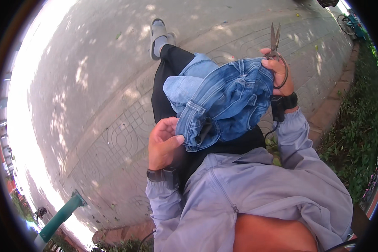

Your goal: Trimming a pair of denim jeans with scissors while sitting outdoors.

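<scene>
A pair of blue jeans (231, 94) lies bunched over my lap, its waistband stretched between my two hands. My left hand (163, 142) is closed on the waistband at its near left end, the thumb on top and the fingers partly behind the cloth. At the far right end, my right hand (281, 72) grips the waistband and also holds a pair of dark metal scissors (274, 40). The scissor blades point away from me, slightly apart, and a large loop handle hangs beside the palm. A paler blue part of the denim (182, 89) shows at the left.
I sit outdoors with black trousers (161, 90) and light sandals (157, 35) stretched over patterned paving (122, 134). Low green plants (348, 138) border a brick kerb (329, 109) on the right. A green post (63, 218) stands at lower left. A bicycle (346, 23) is far right.
</scene>
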`<state>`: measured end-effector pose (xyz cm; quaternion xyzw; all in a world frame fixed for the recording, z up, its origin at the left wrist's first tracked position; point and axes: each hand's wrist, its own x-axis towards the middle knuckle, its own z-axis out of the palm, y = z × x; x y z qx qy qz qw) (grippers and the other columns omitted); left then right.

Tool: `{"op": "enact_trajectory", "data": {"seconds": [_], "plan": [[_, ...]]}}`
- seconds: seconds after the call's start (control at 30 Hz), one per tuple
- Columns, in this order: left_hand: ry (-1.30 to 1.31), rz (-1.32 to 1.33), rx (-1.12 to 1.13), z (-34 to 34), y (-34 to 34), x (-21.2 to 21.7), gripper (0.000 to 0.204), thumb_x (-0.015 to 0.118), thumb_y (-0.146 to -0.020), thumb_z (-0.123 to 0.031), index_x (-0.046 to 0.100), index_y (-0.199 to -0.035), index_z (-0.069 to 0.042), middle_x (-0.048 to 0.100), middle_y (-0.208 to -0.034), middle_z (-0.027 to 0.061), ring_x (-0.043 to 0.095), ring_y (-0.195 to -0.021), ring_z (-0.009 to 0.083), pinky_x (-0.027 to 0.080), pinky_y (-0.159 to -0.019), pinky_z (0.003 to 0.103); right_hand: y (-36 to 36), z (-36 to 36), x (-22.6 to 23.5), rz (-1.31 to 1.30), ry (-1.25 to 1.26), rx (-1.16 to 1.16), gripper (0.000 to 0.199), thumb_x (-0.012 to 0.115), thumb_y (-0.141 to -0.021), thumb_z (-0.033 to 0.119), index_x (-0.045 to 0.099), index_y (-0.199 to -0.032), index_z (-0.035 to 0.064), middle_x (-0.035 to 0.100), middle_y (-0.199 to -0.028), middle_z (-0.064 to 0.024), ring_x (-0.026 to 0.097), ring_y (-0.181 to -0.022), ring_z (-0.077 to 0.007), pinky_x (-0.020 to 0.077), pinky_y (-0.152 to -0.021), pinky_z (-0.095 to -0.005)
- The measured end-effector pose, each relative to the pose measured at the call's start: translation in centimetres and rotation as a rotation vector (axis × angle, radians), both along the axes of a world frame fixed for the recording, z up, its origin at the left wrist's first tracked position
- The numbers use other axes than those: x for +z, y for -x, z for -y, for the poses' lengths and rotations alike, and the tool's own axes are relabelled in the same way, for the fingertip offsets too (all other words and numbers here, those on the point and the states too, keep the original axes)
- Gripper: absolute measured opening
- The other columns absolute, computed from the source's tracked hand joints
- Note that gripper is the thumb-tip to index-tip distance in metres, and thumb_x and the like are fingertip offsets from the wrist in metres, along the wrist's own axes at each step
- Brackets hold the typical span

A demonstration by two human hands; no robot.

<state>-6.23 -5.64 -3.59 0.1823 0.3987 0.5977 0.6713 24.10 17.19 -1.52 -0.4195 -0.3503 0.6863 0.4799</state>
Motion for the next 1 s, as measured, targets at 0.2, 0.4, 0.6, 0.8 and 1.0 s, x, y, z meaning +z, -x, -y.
{"op": "enact_trajectory", "data": {"seconds": [0.2,0.4,0.6,0.8,1.0], "plan": [[-0.033,-0.065,0.105,-0.7,-1.8,2.0,0.051,0.068,-0.072,0.009,0.056,-0.121,0.004,0.062,-0.119,0.0127,0.061,-0.107,0.0209,0.047,-0.095,0.034,0.0,0.2,-0.1,0.014,0.027,0.005,0.034,0.064,-0.08,0.001,0.058,-0.114,-0.0033,0.064,-0.089,-0.0095,0.068,-0.078,-0.0182,0.0566,-0.072,-0.0301],[-0.193,-0.807,0.14,-0.5,-1.9,1.2,0.035,0.069,-0.074,0.004,0.064,-0.109,-0.001,0.056,-0.128,0.0108,0.056,-0.115,0.0212,0.041,-0.1,0.032,0.3,0.3,-0.5,0.028,0.02,-0.002,0.034,0.064,-0.08,0.003,0.058,-0.114,-0.0026,0.064,-0.09,-0.0082,0.067,-0.078,-0.0176,0.0563,-0.073,-0.0295],[-0.225,-1.226,0.135,-0.2,-2.5,2.9,0.022,0.069,-0.078,0.003,0.066,-0.099,-0.002,0.061,-0.114,0.0124,0.06,-0.103,0.0248,0.047,-0.088,0.034,0.0,0.3,-1.2,0.049,0.018,0.012,0.035,0.065,-0.08,0.004,0.059,-0.114,-0.0013,0.062,-0.091,-0.0055,0.065,-0.078,-0.0149,0.0548,-0.071,-0.0273],[-0.354,-1.436,0.162,-0.2,-2.3,2.6,0.023,0.07,-0.072,0.002,0.065,-0.094,-0.003,0.064,-0.095,0.0122,0.061,-0.086,0.0314,0.048,-0.073,0.039,0.2,0.6,-0.9,0.081,0.021,0.0,0.034,0.065,-0.08,0.005,0.06,-0.114,-0.0004,0.062,-0.09,-0.0041,0.064,-0.076,-0.0136,0.053,-0.069,-0.0254],[-0.405,-1.527,0.137,-0.7,-2.4,3.1,0.022,0.07,-0.072,0.002,0.064,-0.091,-0.004,0.064,-0.09,0.0092,0.06,-0.081,0.0298,0.047,-0.07,0.039,-0.1,0.6,-1.0,0.097,0.009,0.03,0.034,0.066,-0.08,0.007,0.061,-0.113,0.0001,0.061,-0.09,-0.0033,0.063,-0.077,-0.0123,0.0513,-0.071,-0.0246]]}}
